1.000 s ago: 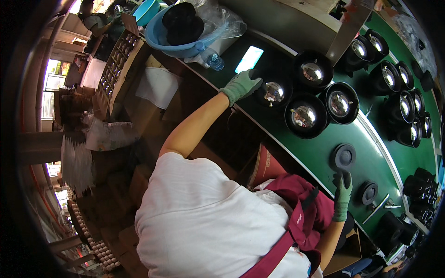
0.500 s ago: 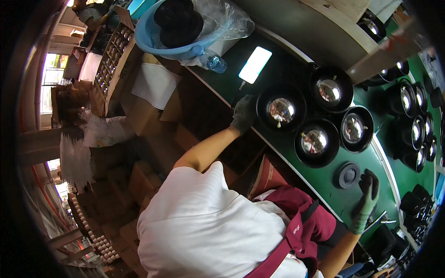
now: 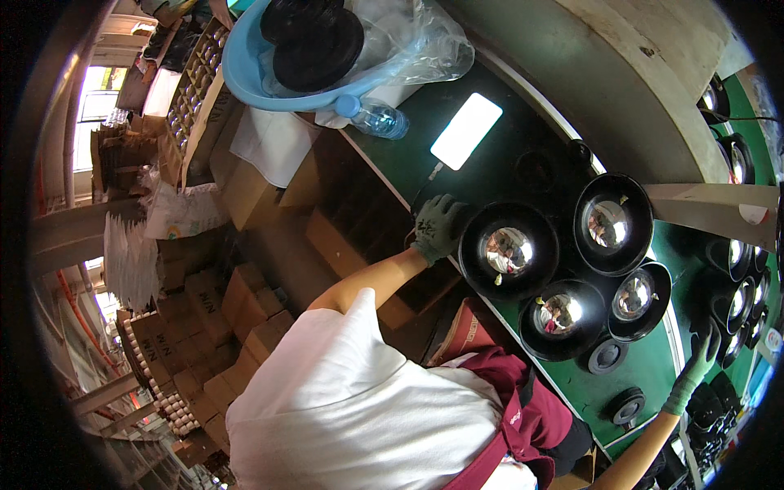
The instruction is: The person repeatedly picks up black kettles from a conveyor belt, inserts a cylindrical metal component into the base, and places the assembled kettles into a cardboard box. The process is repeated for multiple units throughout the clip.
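My left hand (image 3: 438, 226), in a grey-green glove, rests by the bench's near edge with its fingers stretched toward the rim of a black bowl-shaped housing (image 3: 528, 276) that has a mirrored dome inside. I cannot tell whether they touch it. Several such housings stand close together, among them one farther back (image 3: 585, 247) and one nearer me (image 3: 529, 324). Over at the right, my gloved right hand (image 3: 694, 371) is open, fingers extended beside more housings (image 3: 737, 304). Nothing shows in its grasp. A flat black disc (image 3: 608, 357) and a second black round part (image 3: 627, 406) lie on the bench.
A phone with a bright white screen (image 3: 466, 131) lies on the green bench (image 3: 514, 175). At the far left are a blue basin (image 3: 237, 61) with dark round parts and plastic film, and a water bottle (image 3: 380, 119). A grey beam (image 3: 702, 214) juts over the bench. Cardboard boxes (image 3: 245, 298) are stacked at left.
The view has shifted. My right hand has moved from beside the flat disc out to the housings at right. My left hand stays by the same housing, its fingers now more visible.
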Motion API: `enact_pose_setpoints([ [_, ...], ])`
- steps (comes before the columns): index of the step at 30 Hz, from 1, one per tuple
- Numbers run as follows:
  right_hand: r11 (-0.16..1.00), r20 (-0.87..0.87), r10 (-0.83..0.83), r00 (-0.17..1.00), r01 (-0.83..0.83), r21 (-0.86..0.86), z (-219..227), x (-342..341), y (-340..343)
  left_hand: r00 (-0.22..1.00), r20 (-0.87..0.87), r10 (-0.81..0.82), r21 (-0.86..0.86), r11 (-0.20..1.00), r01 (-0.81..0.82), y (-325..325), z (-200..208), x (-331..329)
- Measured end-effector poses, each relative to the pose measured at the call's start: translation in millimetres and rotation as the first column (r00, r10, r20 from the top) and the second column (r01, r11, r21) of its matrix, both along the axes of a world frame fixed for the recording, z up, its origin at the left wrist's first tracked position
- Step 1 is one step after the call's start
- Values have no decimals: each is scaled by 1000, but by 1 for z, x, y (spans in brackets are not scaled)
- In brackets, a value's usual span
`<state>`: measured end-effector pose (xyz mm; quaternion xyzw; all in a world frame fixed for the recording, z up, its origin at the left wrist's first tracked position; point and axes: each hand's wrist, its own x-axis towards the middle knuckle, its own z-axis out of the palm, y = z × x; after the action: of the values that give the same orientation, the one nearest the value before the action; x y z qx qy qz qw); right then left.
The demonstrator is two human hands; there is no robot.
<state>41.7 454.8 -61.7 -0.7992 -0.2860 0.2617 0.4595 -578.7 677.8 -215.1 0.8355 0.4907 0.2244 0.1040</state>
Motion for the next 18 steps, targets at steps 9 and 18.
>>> enact_pose_setpoints([
  [9,982,277,172,946,-142,-123,16,-41,-28,984,97,-146,84,987,139,-7,-20,-12],
  [18,932,822,-53,567,324,-164,30,48,-68,999,-43,17,112,994,-12,9,-38,43],
])
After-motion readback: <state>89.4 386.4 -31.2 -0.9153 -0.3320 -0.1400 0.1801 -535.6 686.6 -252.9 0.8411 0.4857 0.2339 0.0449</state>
